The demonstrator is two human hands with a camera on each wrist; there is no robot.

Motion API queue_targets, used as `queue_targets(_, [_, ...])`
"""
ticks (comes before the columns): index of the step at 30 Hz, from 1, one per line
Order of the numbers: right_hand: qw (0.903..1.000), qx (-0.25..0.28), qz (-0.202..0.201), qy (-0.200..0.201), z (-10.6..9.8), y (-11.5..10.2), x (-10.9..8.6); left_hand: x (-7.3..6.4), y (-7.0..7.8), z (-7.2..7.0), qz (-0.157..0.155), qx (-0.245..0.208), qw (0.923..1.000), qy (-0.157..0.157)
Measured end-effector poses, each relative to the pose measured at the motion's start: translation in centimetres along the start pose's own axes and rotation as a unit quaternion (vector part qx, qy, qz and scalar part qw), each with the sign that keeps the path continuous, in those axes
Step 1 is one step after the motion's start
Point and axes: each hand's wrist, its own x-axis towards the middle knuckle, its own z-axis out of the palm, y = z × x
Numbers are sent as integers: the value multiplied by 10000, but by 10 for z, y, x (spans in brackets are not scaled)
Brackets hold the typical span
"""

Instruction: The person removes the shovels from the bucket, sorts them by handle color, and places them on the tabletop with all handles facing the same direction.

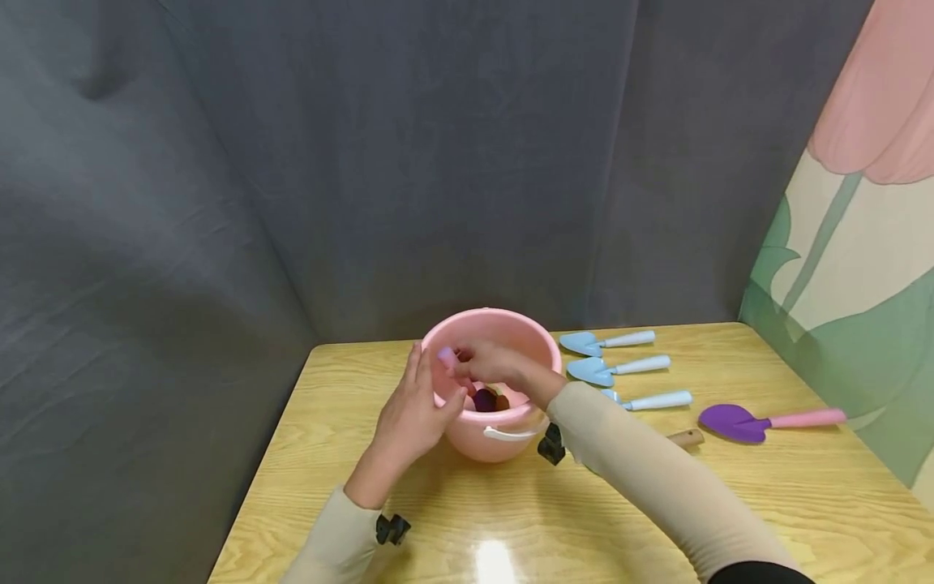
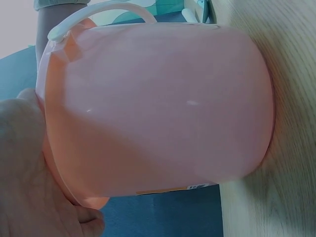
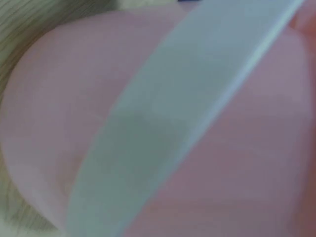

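Observation:
A pink bucket (image 1: 474,444) with a white handle (image 1: 511,435) stands upright on the table. My left hand (image 1: 412,418) rests on the near-left rim, fingers stretched along it and thumb over the front edge. That hand lies against the rim in the left wrist view too. Inside the bucket, my right hand (image 1: 496,362) pinches a small pink thing with a lilac end (image 1: 447,357); its kind is unclear. Below lie a dark purple round thing (image 1: 484,400) and a brown one (image 1: 502,403). Bucket wall and handle fill the right wrist view, which hides the right hand.
Three light blue trowels, the farthest (image 1: 581,343) at the back, lie right of the bucket. Farther right is a purple trowel (image 1: 733,422) with a pink handle. A wooden handle (image 1: 686,439) pokes out behind my right sleeve. A grey curtain (image 1: 438,162) hangs behind the table.

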Motion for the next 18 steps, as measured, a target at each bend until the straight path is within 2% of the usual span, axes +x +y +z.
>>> queue_targets(7, [9964,376,-12,759,-6,-1,-3,0,-1,-1,-17,121,9999,-30])
queue_targets(14, [9926,574,-38,1066,-16,-14,-12,1,-1,-1,-58,198,9998,-8])
queue_targets(18, [9870,591,93,1492,-23,-22,-16,2,1,-1,-157,168,9997,-99])
